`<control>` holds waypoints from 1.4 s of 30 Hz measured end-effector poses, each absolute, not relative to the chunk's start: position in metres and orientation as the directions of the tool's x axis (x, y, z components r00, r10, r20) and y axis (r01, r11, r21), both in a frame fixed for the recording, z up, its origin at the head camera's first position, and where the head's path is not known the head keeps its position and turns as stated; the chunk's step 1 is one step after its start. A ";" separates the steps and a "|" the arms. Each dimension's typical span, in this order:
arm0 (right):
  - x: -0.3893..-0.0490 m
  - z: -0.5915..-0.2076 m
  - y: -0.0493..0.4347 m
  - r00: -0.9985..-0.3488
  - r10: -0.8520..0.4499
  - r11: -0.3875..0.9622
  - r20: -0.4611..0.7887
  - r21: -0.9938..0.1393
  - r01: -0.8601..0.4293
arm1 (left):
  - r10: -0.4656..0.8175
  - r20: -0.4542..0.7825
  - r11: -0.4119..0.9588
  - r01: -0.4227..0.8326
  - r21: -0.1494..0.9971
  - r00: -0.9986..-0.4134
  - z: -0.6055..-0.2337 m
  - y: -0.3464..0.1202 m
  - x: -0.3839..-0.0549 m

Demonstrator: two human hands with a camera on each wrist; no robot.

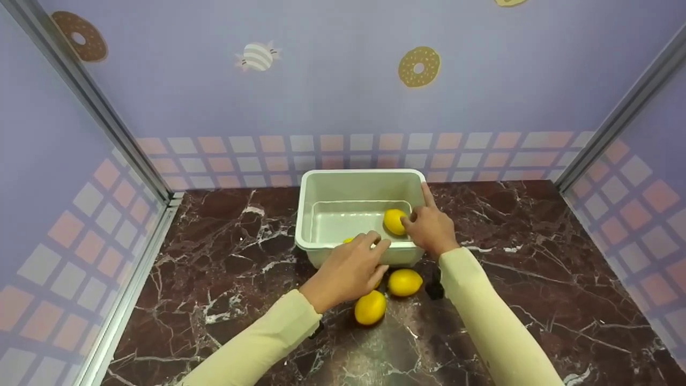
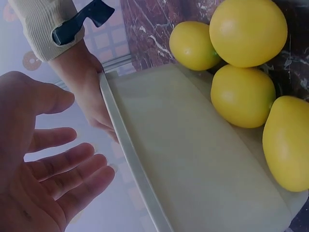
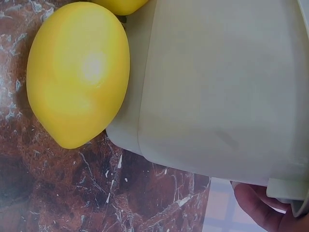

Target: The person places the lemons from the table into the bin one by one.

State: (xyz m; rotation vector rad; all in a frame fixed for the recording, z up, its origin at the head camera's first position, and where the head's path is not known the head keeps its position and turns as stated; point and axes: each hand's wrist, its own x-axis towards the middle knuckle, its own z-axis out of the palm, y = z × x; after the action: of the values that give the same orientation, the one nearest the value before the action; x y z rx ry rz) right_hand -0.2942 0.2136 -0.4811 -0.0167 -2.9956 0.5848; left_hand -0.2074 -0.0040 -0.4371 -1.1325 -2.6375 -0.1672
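Note:
A pale plastic bin (image 1: 362,185) stands at the back, by the wall. One lemon (image 1: 394,221) lies inside it on the right, and a sliver of another yellow thing (image 1: 348,240) shows behind the front rim. My right hand (image 1: 431,228) grips the bin's right front rim, fingers outside and thumb on the inner side near that lemon. My left hand (image 1: 351,268) hovers over the front rim, palm empty, fingers loosely bent in the left wrist view. Several lemons (image 2: 244,96) lie against the bin's front, partly hidden by my left hand in the head view.
The bin stands on a dark red marbled tabletop (image 1: 230,300) with white veins. A purple wall (image 1: 332,107) with donut and candy prints rises behind it. Metal-edged side panels (image 1: 107,118) close off the left and right.

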 end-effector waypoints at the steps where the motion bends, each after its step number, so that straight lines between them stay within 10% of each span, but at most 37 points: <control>1: -0.294 -0.481 0.214 -0.996 0.027 0.926 0.086 -0.377 -0.007 | 0.696 0.290 0.686 0.728 0.003 -0.657 -0.438 -0.004 -0.207; 42: -0.295 -0.481 0.214 -0.997 0.040 0.924 0.061 -0.382 0.014 | 0.723 0.260 0.675 0.735 -0.071 -0.639 -0.500 0.002 -0.195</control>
State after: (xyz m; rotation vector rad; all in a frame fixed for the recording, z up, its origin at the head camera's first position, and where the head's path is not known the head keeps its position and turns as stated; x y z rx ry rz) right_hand -0.2952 0.2136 -0.4812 -0.0421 -3.0154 0.5982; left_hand -0.1954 0.0020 -0.5001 -1.1669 -2.6228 -0.0594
